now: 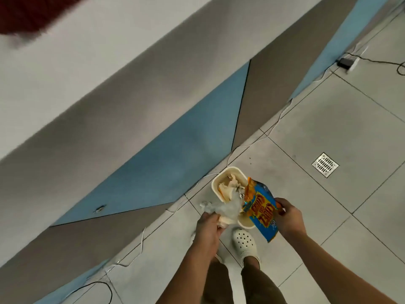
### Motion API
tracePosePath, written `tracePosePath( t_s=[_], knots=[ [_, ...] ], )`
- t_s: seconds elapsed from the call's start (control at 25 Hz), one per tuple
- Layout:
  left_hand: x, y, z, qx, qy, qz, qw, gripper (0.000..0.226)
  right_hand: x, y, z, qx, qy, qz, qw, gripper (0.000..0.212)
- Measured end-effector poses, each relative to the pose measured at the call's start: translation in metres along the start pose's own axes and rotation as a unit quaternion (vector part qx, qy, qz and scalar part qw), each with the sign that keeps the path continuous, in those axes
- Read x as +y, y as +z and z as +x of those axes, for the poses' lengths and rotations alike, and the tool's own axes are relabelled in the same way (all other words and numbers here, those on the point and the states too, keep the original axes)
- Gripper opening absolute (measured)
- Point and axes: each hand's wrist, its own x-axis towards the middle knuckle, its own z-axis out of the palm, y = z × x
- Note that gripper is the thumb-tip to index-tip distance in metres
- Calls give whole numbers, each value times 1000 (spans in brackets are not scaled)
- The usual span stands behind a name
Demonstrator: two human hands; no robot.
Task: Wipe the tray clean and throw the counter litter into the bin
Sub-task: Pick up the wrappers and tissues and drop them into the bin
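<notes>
A cream bin [219,177] stands on the tiled floor by the counter base, with crumpled paper inside. My left hand [209,228] grips clear crumpled plastic wrap [221,209] and a pale scrap just over the bin's near rim. My right hand [289,218] pinches a blue and orange snack bag [262,210] by its edge, its upper end hanging over the bin's mouth. The tray is not in view.
The white counter top [92,49] runs diagonally above grey and blue cabinet panels [166,163]. A floor drain [325,165] lies to the right. Thin cables [140,244] trail along the floor. My white clog [244,241] stands just behind the bin.
</notes>
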Motion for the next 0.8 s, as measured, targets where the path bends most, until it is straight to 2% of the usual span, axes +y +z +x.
tracePosePath(
  t_s=[0.08, 0.28, 0.6, 0.72, 0.8],
  knots=[
    [-16, 1, 37, 43, -20, 27, 999, 34, 13, 20, 21, -6, 20, -11, 1000, 32],
    [-47, 7, 106, 86, -47, 105, 990, 32, 49, 50, 51, -8, 27, -9, 1000, 46],
    [-56, 45, 180, 143, -19, 147, 979, 26, 78, 67, 87, -15, -54, -99, 994, 46],
    [-55, 54, 194, 189, -11, 191, 963, 38, 79, 74, 101, -6, -82, -129, 988, 44],
    [-55, 56, 199, 169, -21, 199, 965, 45, 81, 80, 111, -16, -84, -128, 988, 45]
  ],
)
